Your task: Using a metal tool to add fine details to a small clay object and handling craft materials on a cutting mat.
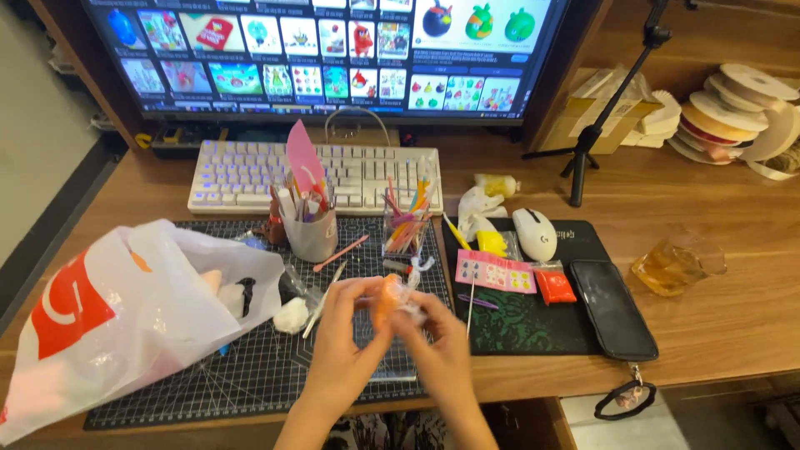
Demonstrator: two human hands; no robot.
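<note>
Two bare hands meet low in the middle of the view, above a dark gridded cutting mat point(250, 379) on a wooden surface point(733, 317). The left hand point(346, 329) has its fingers curled and pinches an orange lump point(386, 302), perhaps soft clay, partly wrapped in clear crinkled film. The right hand point(437, 337) is also closed around the same lump from the other side, its fingertips pressed to the film. The lump is held in the air just above the mat, between both hands and near the front edge of the surface.

To the left lies a white plastic bag with a red mark point(125, 317), its mouth open toward the hands; what is inside is hard to make out beyond something pale and something black. A small white tuft point(292, 317) rests just beside the bag. Behind the hands stand a grey cup of tools point(311, 233) and a clear holder of coloured sticks point(406, 229). Farther back are a white keyboard point(242, 175) and a wide monitor point(325, 50) cut off at the top.

To the right, on a black mouse pad point(525, 321), sit a white mouse point(534, 233), a pink card point(495, 272), a small red packet point(554, 286) and a dark phone point(612, 308). Both forearms are cut off by the bottom edge, and motion blur softens the fingers.
</note>
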